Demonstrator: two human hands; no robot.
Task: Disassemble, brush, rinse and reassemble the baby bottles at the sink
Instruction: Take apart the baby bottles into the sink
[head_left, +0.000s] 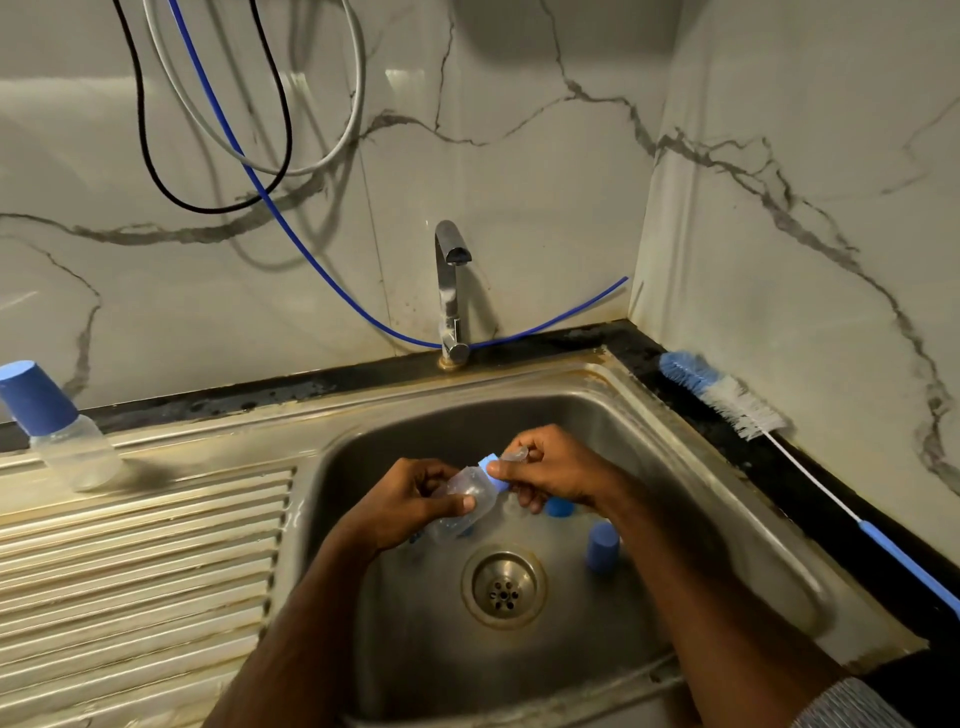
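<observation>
Over the steel sink (363, 467), my left hand (410, 506) grips the body of a small clear baby bottle (470, 499) held on its side. My right hand (556, 470) pinches the blue collar (493, 470) with its clear teat (516, 455) at the bottle's neck. A blue cap (602, 546) stands in the basin right of the drain (503, 587). Another blue piece (560, 507) lies partly hidden under my right hand. A second bottle with a blue cap (57, 426) stands on the drainboard at far left.
A blue and white bottle brush (727, 397) with a long handle lies on the black counter edge at right. The chrome tap (451, 291) stands behind the basin, with no water visible. Cables and a blue tube hang on the marble wall. The ridged drainboard (145, 561) spreads left.
</observation>
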